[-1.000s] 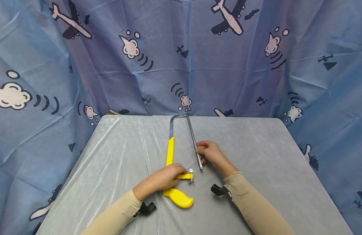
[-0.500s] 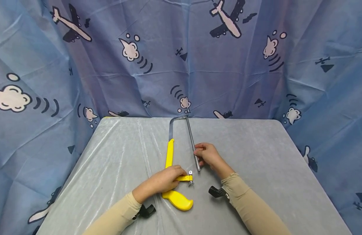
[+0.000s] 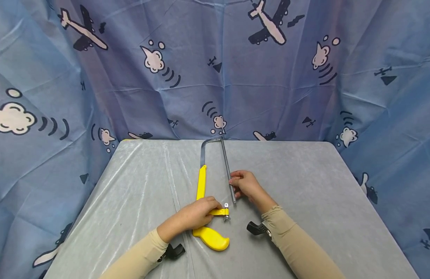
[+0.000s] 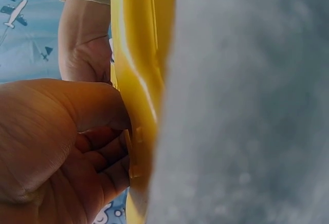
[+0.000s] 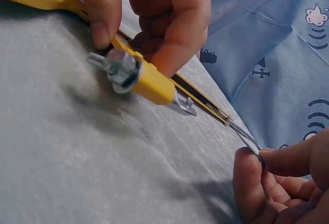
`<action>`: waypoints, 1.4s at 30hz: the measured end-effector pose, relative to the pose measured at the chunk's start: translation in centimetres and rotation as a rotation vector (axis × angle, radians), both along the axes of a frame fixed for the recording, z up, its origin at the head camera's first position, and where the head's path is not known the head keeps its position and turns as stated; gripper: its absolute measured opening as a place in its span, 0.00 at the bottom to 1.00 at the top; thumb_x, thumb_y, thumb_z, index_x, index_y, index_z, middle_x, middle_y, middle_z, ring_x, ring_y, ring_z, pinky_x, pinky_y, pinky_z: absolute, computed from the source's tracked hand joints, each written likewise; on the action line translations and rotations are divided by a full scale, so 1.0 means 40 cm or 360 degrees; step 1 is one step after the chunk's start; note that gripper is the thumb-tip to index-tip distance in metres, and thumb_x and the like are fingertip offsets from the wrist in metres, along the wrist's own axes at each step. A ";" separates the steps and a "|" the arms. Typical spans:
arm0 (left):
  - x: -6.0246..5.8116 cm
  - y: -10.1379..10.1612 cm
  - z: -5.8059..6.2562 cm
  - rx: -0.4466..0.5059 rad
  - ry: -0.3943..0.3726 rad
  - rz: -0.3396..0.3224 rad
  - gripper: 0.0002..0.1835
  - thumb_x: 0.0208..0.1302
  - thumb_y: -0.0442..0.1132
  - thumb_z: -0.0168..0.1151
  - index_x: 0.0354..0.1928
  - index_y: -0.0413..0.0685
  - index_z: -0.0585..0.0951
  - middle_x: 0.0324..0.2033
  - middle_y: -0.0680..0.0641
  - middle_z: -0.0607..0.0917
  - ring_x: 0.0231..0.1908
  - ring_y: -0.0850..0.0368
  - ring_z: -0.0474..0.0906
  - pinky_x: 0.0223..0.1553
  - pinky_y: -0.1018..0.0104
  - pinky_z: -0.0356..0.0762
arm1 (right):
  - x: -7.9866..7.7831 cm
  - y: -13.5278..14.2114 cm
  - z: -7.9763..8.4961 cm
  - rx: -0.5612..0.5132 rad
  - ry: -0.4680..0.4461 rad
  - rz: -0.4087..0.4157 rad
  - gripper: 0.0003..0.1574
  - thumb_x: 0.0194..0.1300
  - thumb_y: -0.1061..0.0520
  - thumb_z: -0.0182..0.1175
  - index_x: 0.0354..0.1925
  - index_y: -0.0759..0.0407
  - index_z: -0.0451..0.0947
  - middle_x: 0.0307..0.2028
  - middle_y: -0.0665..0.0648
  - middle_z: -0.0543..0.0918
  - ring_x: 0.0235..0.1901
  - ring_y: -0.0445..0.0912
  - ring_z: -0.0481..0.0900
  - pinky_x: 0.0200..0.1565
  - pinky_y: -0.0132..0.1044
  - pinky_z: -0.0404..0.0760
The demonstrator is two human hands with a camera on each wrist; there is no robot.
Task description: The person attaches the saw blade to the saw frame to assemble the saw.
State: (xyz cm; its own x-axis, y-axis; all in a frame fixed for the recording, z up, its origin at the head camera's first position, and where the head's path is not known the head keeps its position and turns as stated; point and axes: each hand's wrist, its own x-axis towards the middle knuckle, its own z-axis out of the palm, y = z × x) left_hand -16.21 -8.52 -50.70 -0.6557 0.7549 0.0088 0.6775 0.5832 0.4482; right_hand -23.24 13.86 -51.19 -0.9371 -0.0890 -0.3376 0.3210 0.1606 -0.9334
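Note:
A hacksaw with a yellow handle [image 3: 211,238] and a grey front bow [image 3: 203,152] lies on the table, handle toward me. My left hand [image 3: 197,213] grips the yellow frame near its short arm [image 3: 220,212]; in the left wrist view its thumb and fingers close about the yellow metal [image 4: 141,80]. That arm carries a wing nut [image 5: 122,70] and a small blade pin [image 5: 186,105]. My right hand [image 3: 248,184] pinches the thin hacksaw blade [image 3: 226,157] between thumb and fingers. The blade's far end meets the bow; its near end sits apart from the pin, slightly right.
A grey cloth covers the table [image 3: 298,186]. Behind it and at both sides hangs a blue curtain [image 3: 187,77] printed with planes and clouds. The bow's tip lies close to the table's far edge. Black wrist mounts [image 3: 255,228] sit on both sleeves.
My right hand has drawn the blade's near end a little to the left, closer to the pin. The left hand keeps its grip on the frame, which stays in place.

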 end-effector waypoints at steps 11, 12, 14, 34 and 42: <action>0.001 -0.001 -0.004 0.0028 -0.0029 0.0008 0.17 0.64 0.26 0.63 0.54 0.43 0.84 0.47 0.50 0.84 0.49 0.59 0.79 0.56 0.67 0.78 | 0.008 -0.010 0.001 -0.0012 -0.0007 -0.0003 0.24 0.69 0.65 0.62 0.62 0.68 0.74 0.34 0.55 0.79 0.25 0.45 0.75 0.19 0.33 0.79; 0.001 -0.001 -0.004 0.0031 -0.0029 0.0006 0.17 0.64 0.26 0.63 0.54 0.43 0.84 0.47 0.50 0.84 0.49 0.59 0.79 0.56 0.67 0.78 | 0.007 -0.009 -0.001 -0.0013 -0.0007 -0.0005 0.24 0.69 0.65 0.62 0.62 0.68 0.74 0.34 0.55 0.80 0.25 0.45 0.75 0.19 0.33 0.79; 0.000 -0.001 -0.005 0.0038 -0.0033 0.0007 0.17 0.64 0.26 0.64 0.54 0.43 0.84 0.47 0.50 0.85 0.49 0.59 0.79 0.56 0.67 0.78 | 0.006 -0.008 -0.002 -0.0016 -0.0010 -0.0006 0.24 0.70 0.65 0.62 0.62 0.68 0.74 0.34 0.55 0.80 0.25 0.45 0.75 0.20 0.33 0.80; 0.000 -0.001 -0.004 0.0086 -0.0056 0.0008 0.17 0.64 0.26 0.64 0.54 0.43 0.84 0.47 0.50 0.85 0.49 0.59 0.79 0.56 0.67 0.78 | 0.006 -0.012 -0.005 -0.0024 -0.0005 -0.0054 0.23 0.67 0.66 0.64 0.60 0.67 0.76 0.34 0.55 0.81 0.24 0.44 0.76 0.19 0.35 0.81; -0.007 -0.003 -0.004 0.0094 -0.0042 0.0001 0.18 0.63 0.26 0.64 0.54 0.43 0.84 0.47 0.49 0.85 0.48 0.58 0.80 0.55 0.66 0.79 | 0.006 -0.014 -0.007 0.0010 0.0005 -0.0048 0.24 0.68 0.65 0.64 0.61 0.67 0.76 0.35 0.56 0.81 0.24 0.44 0.76 0.19 0.34 0.81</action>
